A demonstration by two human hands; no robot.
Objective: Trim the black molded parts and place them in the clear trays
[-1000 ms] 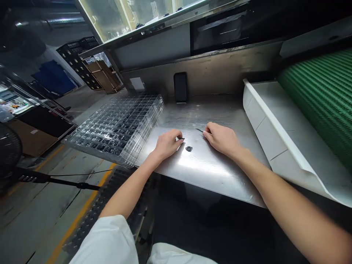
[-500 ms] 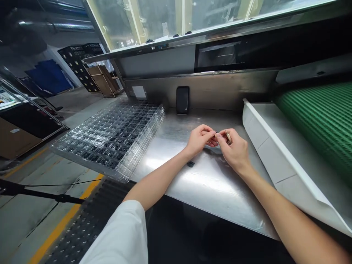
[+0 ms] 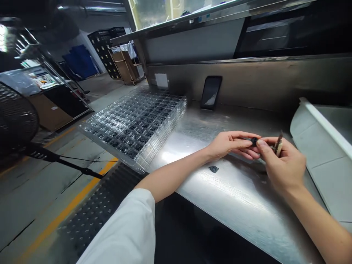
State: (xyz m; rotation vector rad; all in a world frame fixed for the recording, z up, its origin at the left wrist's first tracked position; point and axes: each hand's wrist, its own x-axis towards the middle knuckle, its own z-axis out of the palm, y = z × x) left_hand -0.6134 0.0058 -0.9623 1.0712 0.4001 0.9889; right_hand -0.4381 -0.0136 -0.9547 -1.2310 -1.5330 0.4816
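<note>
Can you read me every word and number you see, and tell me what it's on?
No words or numbers can be read.
White patch on the metal wall: no writing visible.
Pale label on the brown box: too small.
Phone screen: no readable words.
Black part on the metal table: too small to tell.

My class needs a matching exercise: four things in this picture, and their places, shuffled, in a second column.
1. Black rectangular phone
2. Stacked clear plastic trays
3. Loose flat black part
4. Slim gold-brown tool

A. Held in the right hand
B. Lying on the metal tabletop near the left hand
C. Standing against the metal back panel
D. At the tabletop's left end

Pairs: 1C; 2D; 3B; 4A
</note>
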